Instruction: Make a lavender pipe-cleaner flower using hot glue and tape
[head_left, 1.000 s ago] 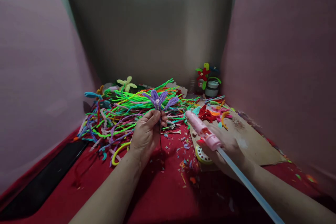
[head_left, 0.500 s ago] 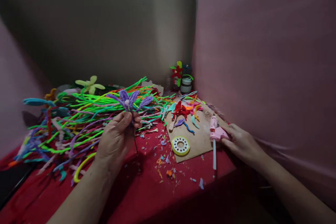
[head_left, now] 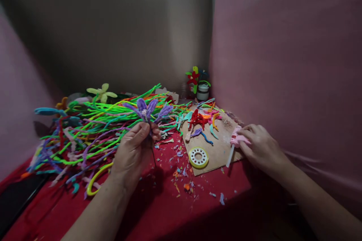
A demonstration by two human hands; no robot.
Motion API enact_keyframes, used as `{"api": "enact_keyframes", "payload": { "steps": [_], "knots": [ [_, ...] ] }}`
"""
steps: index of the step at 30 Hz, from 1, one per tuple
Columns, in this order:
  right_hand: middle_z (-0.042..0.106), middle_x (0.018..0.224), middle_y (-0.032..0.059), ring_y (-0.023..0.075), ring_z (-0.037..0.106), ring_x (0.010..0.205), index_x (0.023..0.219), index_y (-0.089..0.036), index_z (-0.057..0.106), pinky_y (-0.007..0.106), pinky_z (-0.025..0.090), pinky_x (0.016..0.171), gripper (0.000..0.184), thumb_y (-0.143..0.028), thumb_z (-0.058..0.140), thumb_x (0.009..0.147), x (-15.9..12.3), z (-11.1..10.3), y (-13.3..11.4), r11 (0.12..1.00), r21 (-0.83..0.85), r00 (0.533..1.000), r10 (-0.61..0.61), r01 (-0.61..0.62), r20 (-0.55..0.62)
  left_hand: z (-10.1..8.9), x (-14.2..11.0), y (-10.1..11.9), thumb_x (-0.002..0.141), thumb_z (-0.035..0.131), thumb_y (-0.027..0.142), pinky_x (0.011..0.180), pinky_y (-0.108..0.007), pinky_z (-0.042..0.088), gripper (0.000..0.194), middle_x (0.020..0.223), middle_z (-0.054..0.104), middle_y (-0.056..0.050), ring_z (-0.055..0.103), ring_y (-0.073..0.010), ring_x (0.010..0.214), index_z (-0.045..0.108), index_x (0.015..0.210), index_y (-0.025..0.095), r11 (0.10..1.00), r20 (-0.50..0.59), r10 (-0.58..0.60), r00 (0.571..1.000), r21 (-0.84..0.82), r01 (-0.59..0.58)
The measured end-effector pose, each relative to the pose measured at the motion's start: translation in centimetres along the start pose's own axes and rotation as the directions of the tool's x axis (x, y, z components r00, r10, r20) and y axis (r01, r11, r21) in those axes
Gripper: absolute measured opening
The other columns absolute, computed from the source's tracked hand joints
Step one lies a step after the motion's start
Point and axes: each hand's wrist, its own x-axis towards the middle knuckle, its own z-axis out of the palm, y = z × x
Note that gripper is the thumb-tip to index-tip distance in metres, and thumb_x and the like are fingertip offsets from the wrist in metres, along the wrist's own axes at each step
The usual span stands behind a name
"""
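In the pinching left hand (head_left: 134, 147), an upright purple chenille flower (head_left: 152, 106); well rightward, the right hand (head_left: 261, 147) grips a slanting pink plastic glue gun (head_left: 235, 137).

This looks like a small handicraft corner; whether it belongs to a home or to a workshop, I cannot tell. The red-clothed table (head_left: 175, 214) carries a big heap of coloured fuzzy stems (head_left: 104, 128) at the left, and a cardboard sheet (head_left: 219, 156) with a tape roll (head_left: 204, 158) at the right. Between them small clippings (head_left: 187, 187) are scattered. The pink glue gun (head_left: 235, 137) and the purple fuzzy flower (head_left: 142, 106) also show craft work. Pink sheets (head_left: 283, 64) at both sides and a grey panel (head_left: 127, 34) at the far side enclose it like a booth
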Motion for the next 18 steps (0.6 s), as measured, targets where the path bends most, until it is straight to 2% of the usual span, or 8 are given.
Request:
{"api": "enact_keyframes", "payload": {
  "steps": [2, 3, 5, 7, 9, 12, 15, 18],
  "knots": [
    [0.063, 0.089, 0.0111, 0.0227, 0.056, 0.086, 0.085, -0.016, 0.068, 0.036, 0.044, 0.076, 0.022, -0.019, 0.046, 0.081, 0.9, -0.6, -2.6, 0.958, 0.281, 0.996, -0.041, 0.062, -0.077, 0.1, -0.3, 0.0, 0.067, 0.073, 0.020, 0.055, -0.017, 0.046, 0.011, 0.065, 0.060, -0.001, 0.054, -0.0082, 0.060, 0.065, 0.069, 0.012, 1.000, 0.036, -0.001, 0.999, 0.000, 0.001],
    [0.064, 0.087, 0.0098, 0.0213, 0.057, 0.085, 0.084, -0.017, 0.068, 0.035, 0.044, 0.076, 0.022, -0.020, 0.046, 0.081, 1.4, -0.8, -4.2, 0.903, 0.423, 0.996, -0.047, 0.077, -0.079, 0.2, -0.5, -0.1, 0.068, 0.072, 0.021, 0.056, -0.017, 0.045, 0.011, 0.065, 0.060, -0.001, 0.054, -0.0081, 0.059, 0.065, 0.070, 0.012, 1.000, 0.056, -0.004, 0.998, -0.002, 0.004],
    [0.065, 0.085, 0.0075, 0.0177, 0.058, 0.079, 0.085, -0.017, 0.069, 0.032, 0.045, 0.071, 0.021, -0.023, 0.049, 0.082, 2.6, -0.8, -7.6, 0.708, 0.706, 0.997, -0.044, -0.013, 0.063, 0.3, -0.7, -0.1, 0.069, 0.071, 0.022, 0.056, -0.017, 0.045, 0.011, 0.066, 0.060, -0.001, 0.054, -0.0078, 0.059, 0.066, 0.071, 0.012, 1.000, 0.096, -0.017, 0.995, -0.012, 0.019],
    [0.066, 0.083, 0.0064, 0.0152, 0.058, 0.073, 0.086, -0.016, 0.070, 0.029, 0.044, 0.065, 0.019, -0.028, 0.058, 0.077, 3.9, -0.3, -10.9, 0.438, 0.874, 0.970, -0.021, -0.211, 0.244, 0.4, -0.8, -0.2, 0.069, 0.071, 0.023, 0.056, -0.016, 0.045, 0.013, 0.065, 0.060, -0.001, 0.054, -0.0075, 0.059, 0.066, 0.071, 0.012, 0.999, 0.120, -0.030, 0.992, -0.020, 0.033],
    [0.066, 0.074, 0.0035, 0.0108, 0.052, 0.060, 0.087, -0.016, 0.071, 0.025, 0.040, 0.055, 0.022, -0.030, 0.065, 0.071, 5.2, 0.4, -13.4, 0.153, 0.918, 0.930, 0.018, -0.366, 0.368, 0.5, -0.9, -0.2, 0.068, 0.072, 0.025, 0.057, -0.017, 0.045, 0.014, 0.065, 0.060, -0.001, 0.053, -0.0073, 0.058, 0.066, 0.071, 0.012, 0.999, 0.128, -0.046, 0.991, -0.021, 0.049],
    [0.065, 0.069, 0.0016, 0.0071, 0.048, 0.054, 0.081, -0.015, 0.072, 0.022, 0.036, 0.050, 0.020, -0.028, 0.071, 0.065, 6.7, 1.4, -15.7, -0.162, 0.909, 0.922, -0.017, -0.385, 0.387, 0.7, -1.1, -0.4, 0.067, 0.073, 0.025, 0.057, -0.016, 0.045, 0.015, 0.065, 0.060, -0.001, 0.053, -0.0069, 0.059, 0.066, 0.071, 0.012, 0.997, 0.120, -0.069, 0.990, -0.024, 0.072],
    [0.063, 0.063, 0.0001, 0.0069, 0.050, 0.052, 0.069, -0.015, 0.069, 0.021, 0.036, 0.048, 0.013, -0.023, 0.074, 0.061, 7.2, 1.9, -16.7, -0.344, 0.860, 0.922, -0.048, -0.377, 0.385, 0.8, -1.2, -0.5, 0.068, 0.072, 0.024, 0.055, -0.016, 0.043, 0.014, 0.065, 0.060, -0.001, 0.053, -0.0070, 0.059, 0.066, 0.071, 0.012, 0.997, 0.129, -0.073, 0.989, -0.027, 0.077],
    [0.062, 0.061, -0.0004, 0.0082, 0.052, 0.052, 0.065, -0.015, 0.067, 0.022, 0.040, 0.050, 0.011, -0.024, 0.073, 0.062, 7.3, 2.2, -17.0, -0.418, 0.835, 0.930, -0.081, -0.358, 0.358, 0.9, -1.2, -0.6, 0.068, 0.072, 0.024, 0.055, -0.016, 0.043, 0.013, 0.065, 0.060, -0.001, 0.054, -0.0071, 0.059, 0.066, 0.071, 0.012, 0.996, 0.137, -0.075, 0.988, -0.034, 0.080]
  ]
}}
